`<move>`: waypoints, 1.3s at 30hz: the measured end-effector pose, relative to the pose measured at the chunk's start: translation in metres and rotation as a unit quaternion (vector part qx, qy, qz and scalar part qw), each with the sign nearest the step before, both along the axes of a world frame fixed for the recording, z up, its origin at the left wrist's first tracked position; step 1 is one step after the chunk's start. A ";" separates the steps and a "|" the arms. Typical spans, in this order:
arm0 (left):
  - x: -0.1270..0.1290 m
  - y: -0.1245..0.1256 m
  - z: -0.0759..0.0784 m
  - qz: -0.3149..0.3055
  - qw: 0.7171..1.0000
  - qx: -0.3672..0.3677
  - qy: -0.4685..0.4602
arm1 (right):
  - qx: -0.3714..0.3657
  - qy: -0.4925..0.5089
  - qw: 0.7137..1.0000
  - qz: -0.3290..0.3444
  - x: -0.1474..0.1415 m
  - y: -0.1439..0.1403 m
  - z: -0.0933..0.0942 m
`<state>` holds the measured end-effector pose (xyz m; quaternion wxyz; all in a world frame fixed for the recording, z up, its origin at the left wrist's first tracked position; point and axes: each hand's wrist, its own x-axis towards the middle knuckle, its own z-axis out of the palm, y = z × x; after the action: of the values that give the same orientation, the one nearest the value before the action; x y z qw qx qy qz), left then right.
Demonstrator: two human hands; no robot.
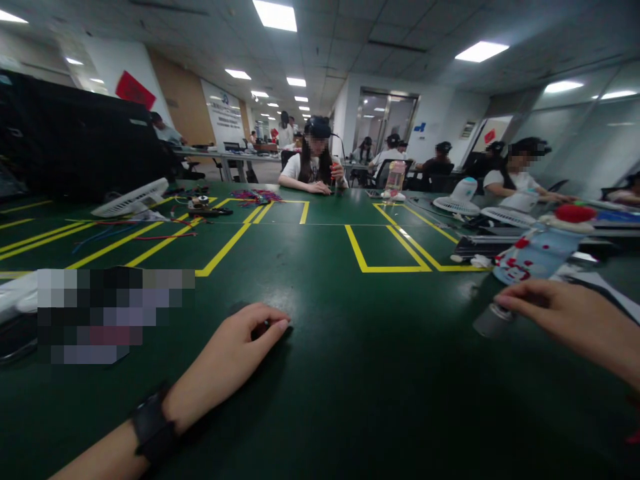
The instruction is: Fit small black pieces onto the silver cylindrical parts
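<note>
My left hand (pixel 235 350) rests palm down on the green table (pixel 350 320), fingers loosely curled, with a small dark thing barely showing under the fingertips. A black band sits on that wrist. My right hand (pixel 565 317) reaches in from the right, its fingers against a small grey cylinder (pixel 493 321) lying on the table. Just behind it stands a white and blue bottle with red marks (pixel 530 260), tilted.
Yellow tape lines (pixel 385 257) mark boxes on the table. A white fan (pixel 131 199) and loose wires (pixel 165 230) lie far left; more fans (pixel 457 203) are at right. A blurred dark item (pixel 110 313) lies near left. Several seated people work across the table.
</note>
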<state>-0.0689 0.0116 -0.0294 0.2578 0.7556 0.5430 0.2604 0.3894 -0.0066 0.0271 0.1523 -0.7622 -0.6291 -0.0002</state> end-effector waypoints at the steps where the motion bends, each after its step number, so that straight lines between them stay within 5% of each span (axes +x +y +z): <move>1: 0.000 0.000 0.000 0.001 1.000 0.002 -0.002 | -0.019 0.015 1.000 -0.013 0.010 -0.002 -0.001; 13: -0.001 0.000 0.001 -0.005 1.000 0.000 -0.014 | -0.050 0.092 0.995 -0.004 0.014 -0.009 -0.007; 19: 0.000 0.000 0.001 -0.013 1.000 -0.002 -0.010 | -0.075 0.145 0.986 0.038 0.011 -0.015 -0.036; 23: 0.000 0.000 0.001 -0.018 1.000 -0.004 -0.005 | 0.005 0.117 0.981 0.156 -0.053 -0.011 -0.040; 27: -0.002 0.000 0.000 -0.003 1.000 0.002 0.006 | 0.000 0.154 0.934 0.321 -0.151 -0.012 -0.035; 30: -0.004 0.000 -0.001 0.007 1.000 0.013 0.013 | -0.009 0.170 0.906 0.389 -0.198 -0.013 -0.043; 34: 0.002 -0.004 0.002 0.003 0.999 0.035 0.004 | 0.024 0.209 0.895 0.394 -0.211 -0.011 -0.064; 39: 0.044 -0.009 0.021 -0.065 0.992 0.093 -0.052 | 0.014 0.300 0.887 0.351 -0.207 -0.007 -0.075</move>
<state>-0.0253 0.0030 -0.0080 0.2302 0.7956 0.4520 0.3314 0.1823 -0.0134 -0.0475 0.3346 -0.4531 -0.7797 0.2735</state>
